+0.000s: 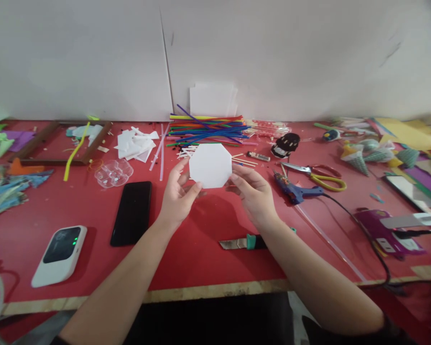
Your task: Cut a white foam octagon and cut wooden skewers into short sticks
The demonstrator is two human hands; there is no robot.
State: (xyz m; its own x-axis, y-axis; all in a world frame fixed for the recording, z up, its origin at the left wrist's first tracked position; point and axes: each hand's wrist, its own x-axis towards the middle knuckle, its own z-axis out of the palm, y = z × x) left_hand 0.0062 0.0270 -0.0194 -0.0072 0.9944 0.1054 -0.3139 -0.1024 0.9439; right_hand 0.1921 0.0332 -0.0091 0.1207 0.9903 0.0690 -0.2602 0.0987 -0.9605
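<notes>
An eight-sided piece of white paper or card [210,166] is held up above the red table, facing me. My left hand [180,189] pinches its lower left edge, thumb in front and fingers behind. On the opposite side, my right hand [250,189] grips the right edge the same way. Below my right wrist lies a utility knife [237,243] with its blade out to the left; the forearm hides part of its handle. A bundle of coloured pipe cleaners [210,128] lies just behind the paper.
Left of my hands are a black phone [131,213], a white device with a screen [60,256] and a clear plastic palette [114,173]. To the right lie a blue glue gun [297,189], scissors [316,173], a glue stick [332,244] and a purple power strip [388,232] with cables.
</notes>
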